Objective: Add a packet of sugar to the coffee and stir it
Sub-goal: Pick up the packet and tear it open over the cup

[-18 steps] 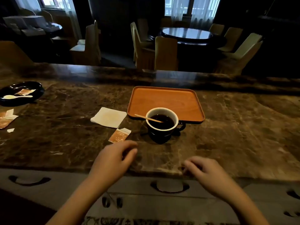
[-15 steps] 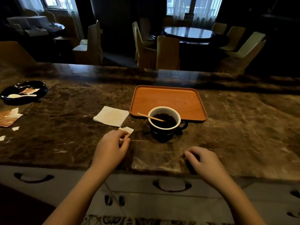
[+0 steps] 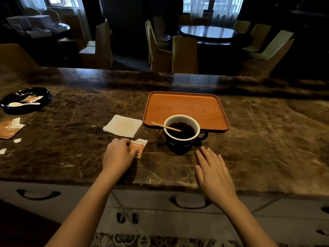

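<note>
Head view: the left hand pinches the sugar packet on the counter, at nine o'clock from the coffee cup. Best to lift it clear, then tear the white end. Orange and flat, it looks unopened. The right hand lies flat, fingers spread, holding nothing.

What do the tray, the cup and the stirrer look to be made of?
Tray: likely wood or a wood-look laminate, matte orange-brown with visible grain. Cup: seemingly glazed ceramic, glossy dark outside, white inside. Stirrer: thin pale stick, probably wood or bamboo.
</note>
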Available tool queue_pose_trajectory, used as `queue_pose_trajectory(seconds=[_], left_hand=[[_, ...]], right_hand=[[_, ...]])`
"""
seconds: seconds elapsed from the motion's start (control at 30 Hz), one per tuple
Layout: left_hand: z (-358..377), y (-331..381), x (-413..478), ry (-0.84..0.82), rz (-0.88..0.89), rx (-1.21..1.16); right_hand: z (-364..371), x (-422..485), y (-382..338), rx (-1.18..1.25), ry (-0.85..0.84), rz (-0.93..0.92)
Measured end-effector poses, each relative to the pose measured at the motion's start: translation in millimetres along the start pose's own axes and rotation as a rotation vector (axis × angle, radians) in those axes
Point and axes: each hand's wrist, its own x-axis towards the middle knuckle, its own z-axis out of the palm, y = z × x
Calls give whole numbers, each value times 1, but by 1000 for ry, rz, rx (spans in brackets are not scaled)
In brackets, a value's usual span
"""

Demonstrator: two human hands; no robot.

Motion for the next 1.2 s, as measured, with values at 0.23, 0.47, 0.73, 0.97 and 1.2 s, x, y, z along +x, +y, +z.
queue_pose_trajectory(seconds=[0.23, 0.47, 0.73, 0.97, 1.2], left_hand=[[0, -3, -8, 3, 37, -214], [-11, 2, -11, -178, 33, -215], [-20, 10, -20, -340, 84, -496], [-17, 41, -40, -420, 135, -789], [-19, 72, -44, -543, 220, -915]], right_hand=[[3, 0, 1, 3, 0, -10], [5, -1, 0, 11, 28, 3], [4, -8, -6, 225, 218, 54], [-27, -10, -33, 853, 148, 94], [-45, -8, -63, 1386, 13, 230]])
